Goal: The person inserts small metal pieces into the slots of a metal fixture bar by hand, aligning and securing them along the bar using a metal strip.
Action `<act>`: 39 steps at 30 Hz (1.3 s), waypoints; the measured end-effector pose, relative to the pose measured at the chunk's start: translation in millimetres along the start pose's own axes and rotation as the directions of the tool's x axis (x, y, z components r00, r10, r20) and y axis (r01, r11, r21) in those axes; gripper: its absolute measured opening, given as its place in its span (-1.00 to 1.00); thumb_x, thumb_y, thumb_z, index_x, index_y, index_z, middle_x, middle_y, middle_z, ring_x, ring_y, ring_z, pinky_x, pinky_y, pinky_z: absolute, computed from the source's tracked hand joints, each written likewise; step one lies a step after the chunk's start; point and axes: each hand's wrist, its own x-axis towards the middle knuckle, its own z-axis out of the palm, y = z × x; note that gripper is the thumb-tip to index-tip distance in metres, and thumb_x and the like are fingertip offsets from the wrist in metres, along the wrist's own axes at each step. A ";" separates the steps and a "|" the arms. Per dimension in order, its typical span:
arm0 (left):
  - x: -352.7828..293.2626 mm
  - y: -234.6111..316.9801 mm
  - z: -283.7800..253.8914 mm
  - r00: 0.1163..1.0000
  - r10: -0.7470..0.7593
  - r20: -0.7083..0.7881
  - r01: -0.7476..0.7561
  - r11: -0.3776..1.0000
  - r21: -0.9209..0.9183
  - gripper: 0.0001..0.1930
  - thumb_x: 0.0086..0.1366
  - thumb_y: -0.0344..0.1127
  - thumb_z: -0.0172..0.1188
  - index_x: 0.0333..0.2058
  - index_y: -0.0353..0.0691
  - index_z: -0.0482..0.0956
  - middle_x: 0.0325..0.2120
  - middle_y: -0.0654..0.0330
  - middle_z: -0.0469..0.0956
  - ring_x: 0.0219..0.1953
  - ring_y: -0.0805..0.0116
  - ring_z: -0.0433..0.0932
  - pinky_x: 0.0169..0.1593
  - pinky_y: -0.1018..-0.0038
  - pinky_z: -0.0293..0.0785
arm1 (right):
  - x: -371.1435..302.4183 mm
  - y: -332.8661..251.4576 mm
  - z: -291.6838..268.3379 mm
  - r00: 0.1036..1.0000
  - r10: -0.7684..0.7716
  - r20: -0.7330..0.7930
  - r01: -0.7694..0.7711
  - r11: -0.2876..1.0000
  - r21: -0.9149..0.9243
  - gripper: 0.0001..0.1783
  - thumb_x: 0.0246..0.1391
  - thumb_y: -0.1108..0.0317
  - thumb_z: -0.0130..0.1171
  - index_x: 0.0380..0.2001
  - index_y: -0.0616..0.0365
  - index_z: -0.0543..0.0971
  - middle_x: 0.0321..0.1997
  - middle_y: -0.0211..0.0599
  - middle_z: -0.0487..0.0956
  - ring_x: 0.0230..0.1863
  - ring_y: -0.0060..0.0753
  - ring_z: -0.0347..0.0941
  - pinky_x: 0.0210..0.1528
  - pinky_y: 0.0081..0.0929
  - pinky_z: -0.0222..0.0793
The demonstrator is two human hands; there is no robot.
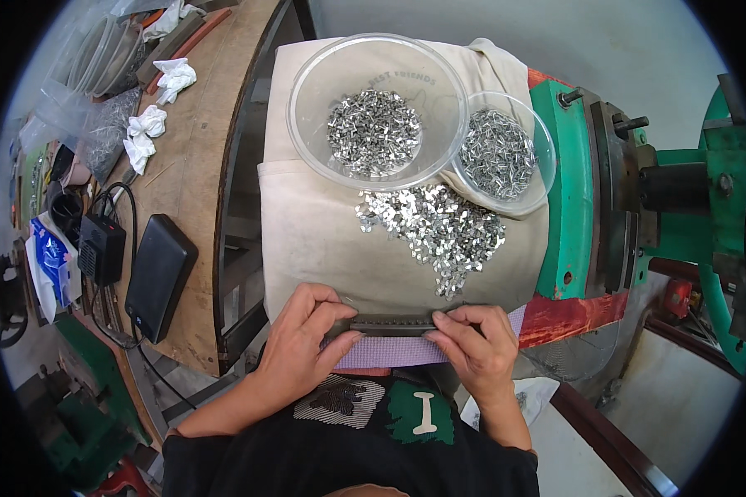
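Observation:
A dark narrow bar with a row of small notches along its top (392, 324) lies level between my hands at the near edge of the cloth. My left hand (307, 335) pinches its left end between thumb and fingers. At the other end my right hand (477, 340) grips it the same way. Just beyond the bar, a loose pile of small shiny metal pieces (443, 236) is spread on the beige cloth (323, 248). Behind the pile stand a large clear round tub (307, 149) with short metal bits and a smaller clear tub (547, 157) holding thin metal pins.
On the right stands a green machine (568, 199) with bolts and a dark shaft. A wooden table (195, 124) at left carries a black power bank (162, 277), a black adapter (102, 248), crumpled tissues (174, 79) and cables. Purple fabric (389, 352) lies beneath the bar.

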 end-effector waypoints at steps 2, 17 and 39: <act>-2.2 -2.5 -1.1 0.999 0.030 0.019 -0.030 1.000 -0.001 -0.71 0.07 -0.45 0.40 -0.22 -0.32 0.55 -0.21 0.05 0.45 -0.19 0.05 0.51 -0.15 0.28 0.46 | -4.8 5.9 1.4 0.996 -0.077 -0.036 0.077 0.997 -0.002 -0.64 -0.28 0.36 0.54 -0.29 0.06 0.74 -0.35 -0.41 0.58 -0.34 -0.32 0.51 -0.33 -0.35 0.41; -1.0 6.8 1.5 0.945 0.325 -0.028 -0.311 0.925 0.216 -0.74 0.07 -0.43 0.37 -0.23 -0.25 0.59 -0.24 0.17 0.57 -0.23 0.19 0.57 -0.21 0.35 0.42 | -12.7 13.7 -5.2 0.963 -0.250 -0.103 0.248 0.968 -0.031 -0.62 -0.27 0.37 0.50 -0.25 0.09 0.69 -0.29 -0.37 0.61 -0.29 -0.26 0.49 -0.26 -0.37 0.37; 9.1 14.7 13.5 0.938 0.336 0.084 -0.345 0.888 0.305 -0.71 0.07 -0.42 0.37 -0.20 -0.26 0.58 -0.28 0.14 0.55 -0.27 0.12 0.55 -0.21 0.29 0.48 | -14.1 24.6 -8.5 0.970 -0.237 -0.063 0.236 0.972 -0.022 -0.59 -0.26 0.38 0.49 -0.22 0.07 0.67 -0.29 -0.41 0.59 -0.27 -0.26 0.48 -0.23 -0.34 0.41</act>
